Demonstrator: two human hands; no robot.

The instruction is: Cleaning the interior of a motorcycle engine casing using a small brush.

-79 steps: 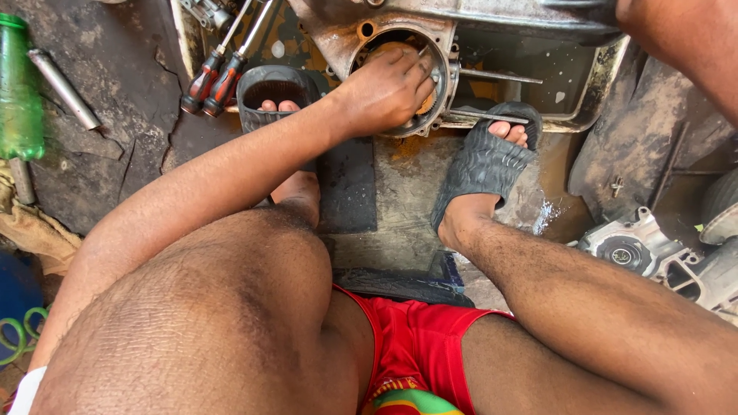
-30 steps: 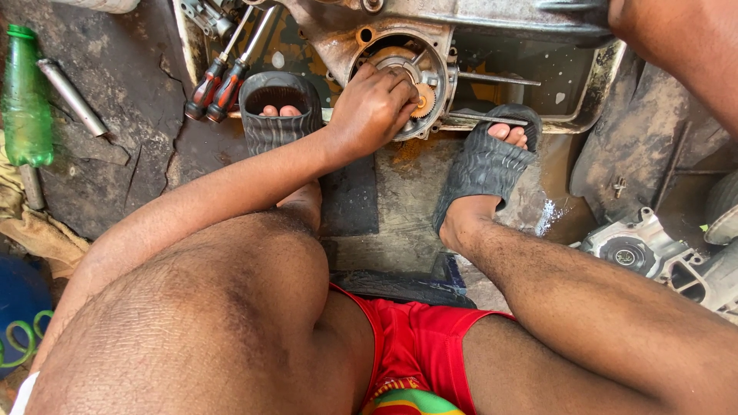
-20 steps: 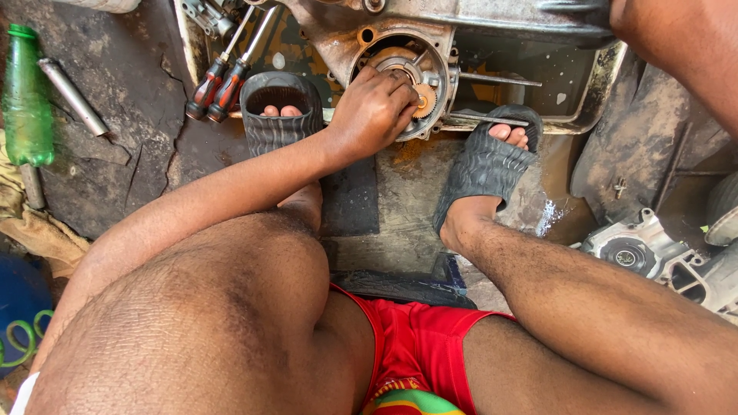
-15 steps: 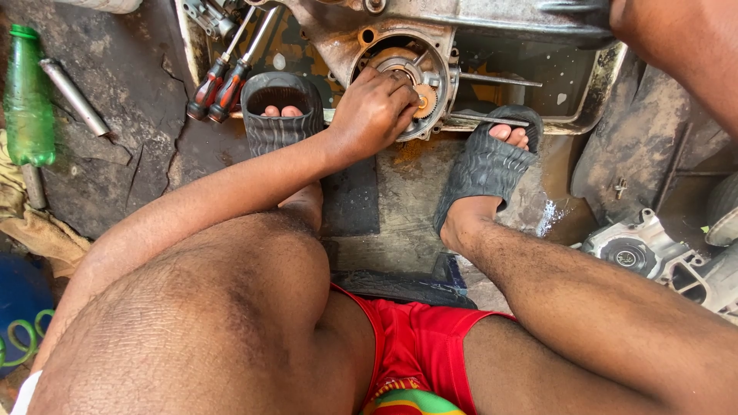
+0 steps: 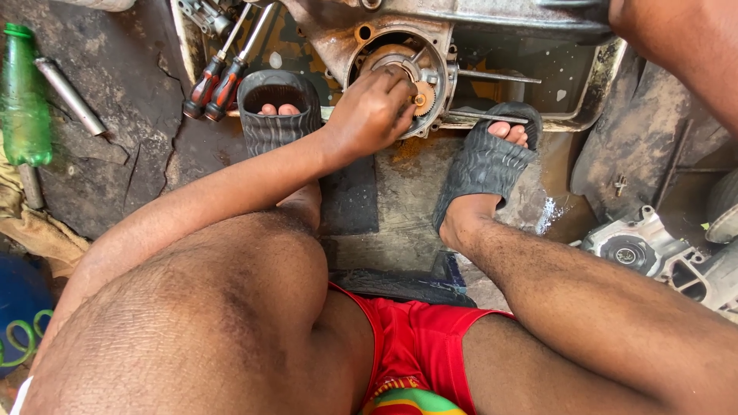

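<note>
far out to the left of the left hand [image 5: 373, 111], a green bottle [image 5: 23, 96] lies on the cracked dark floor [image 5: 131, 146], with a grey metal rod [image 5: 71, 96] just beside it; nearer the hand, still to its left, two screwdrivers [image 5: 217, 77] with red and black handles lie side by side, shafts pointing up and away; right next to the wrist on that side sits a foot in a grey rubber slide sandal [image 5: 277, 111], toes showing; the left hand itself reaches forward from the bent knee, fingers curled down and bunched into the round opening of a grimy engine casing [image 5: 400, 38]; the fingertips press on the brass-coloured round part [image 5: 393, 60] inside that opening, though whether they actually pinch anything there cannot be told, since the knuckles cover the grip; just right of the hand two thin steel rods [image 5: 492, 96] stick out sideways from the casing; below them the other foot rests in a second sandal [image 5: 488, 165]; behind these a shallow oily metal tray [image 5: 592, 84] runs off to the right; at the top right corner a forearm enters, its right hand out of view; far right of everything, low down, a silver engine cover [image 5: 638, 246] lies on the floor
</note>
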